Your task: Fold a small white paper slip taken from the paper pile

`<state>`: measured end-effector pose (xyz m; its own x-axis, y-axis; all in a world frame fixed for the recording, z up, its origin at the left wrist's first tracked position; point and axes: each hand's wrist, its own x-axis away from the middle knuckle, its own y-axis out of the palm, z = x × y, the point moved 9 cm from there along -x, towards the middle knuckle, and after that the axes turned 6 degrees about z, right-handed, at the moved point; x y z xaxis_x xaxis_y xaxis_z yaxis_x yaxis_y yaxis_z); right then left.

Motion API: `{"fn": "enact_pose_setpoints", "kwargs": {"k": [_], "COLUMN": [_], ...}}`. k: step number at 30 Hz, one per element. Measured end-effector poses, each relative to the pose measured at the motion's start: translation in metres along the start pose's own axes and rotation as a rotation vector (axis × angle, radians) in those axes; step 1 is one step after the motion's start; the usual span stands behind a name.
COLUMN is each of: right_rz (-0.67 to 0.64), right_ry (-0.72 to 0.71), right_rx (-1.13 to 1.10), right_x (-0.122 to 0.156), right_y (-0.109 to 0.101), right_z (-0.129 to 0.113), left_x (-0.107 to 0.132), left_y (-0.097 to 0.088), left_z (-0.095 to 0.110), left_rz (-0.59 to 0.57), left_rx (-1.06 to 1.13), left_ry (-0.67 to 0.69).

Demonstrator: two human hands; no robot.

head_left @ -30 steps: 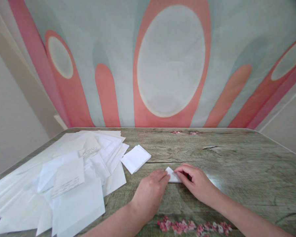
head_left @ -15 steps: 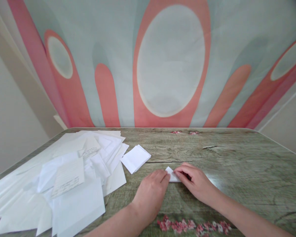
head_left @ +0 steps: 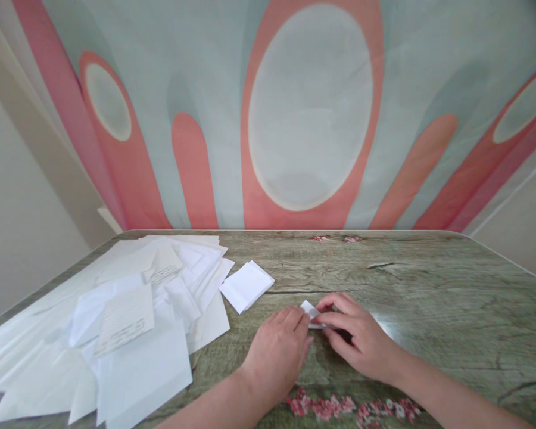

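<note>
A small folded white paper (head_left: 311, 312) lies on the wood-grain table (head_left: 429, 298) between my hands. My left hand (head_left: 279, 351) rests palm down, its fingertips pressing on the paper's left edge. My right hand (head_left: 361, 336) covers the paper's right part, with its fingers closed over the fold. Most of the paper is hidden under the fingers.
A loose pile of white sheets and envelopes (head_left: 116, 322) covers the table's left side. A small stack of folded white squares (head_left: 246, 286) sits just right of the pile. Pink floral print (head_left: 352, 411) runs along the near edge. A patterned curtain (head_left: 308, 113) hangs behind.
My right-hand fingers have slid left over the small paper, so less of it shows. My left hand has shifted slightly toward it.
</note>
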<state>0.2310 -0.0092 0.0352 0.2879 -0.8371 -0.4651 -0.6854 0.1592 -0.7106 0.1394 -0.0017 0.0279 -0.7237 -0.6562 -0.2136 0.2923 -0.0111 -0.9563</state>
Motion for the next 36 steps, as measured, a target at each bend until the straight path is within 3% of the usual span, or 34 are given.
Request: {"fn": "enact_pose_setpoints", "kwargs": {"k": [14, 25, 36], "right_rz": [-0.081, -0.133, -0.138], "right_ry": [-0.172, -0.215, -0.183], "right_rx": [0.231, 0.376, 0.482], "right_x": [0.007, 0.012, 0.014], "right_y": [0.006, 0.013, 0.012], "right_z": [-0.013, -0.023, -0.018], "left_x": [0.001, 0.001, 0.001], "left_y": [0.005, 0.007, 0.008], "left_z": [0.001, 0.003, 0.003], "left_rz": [-0.020, -0.051, -0.036], "left_rx": [-0.033, -0.060, -0.087], "left_ry": [-0.006, -0.008, 0.020]}}
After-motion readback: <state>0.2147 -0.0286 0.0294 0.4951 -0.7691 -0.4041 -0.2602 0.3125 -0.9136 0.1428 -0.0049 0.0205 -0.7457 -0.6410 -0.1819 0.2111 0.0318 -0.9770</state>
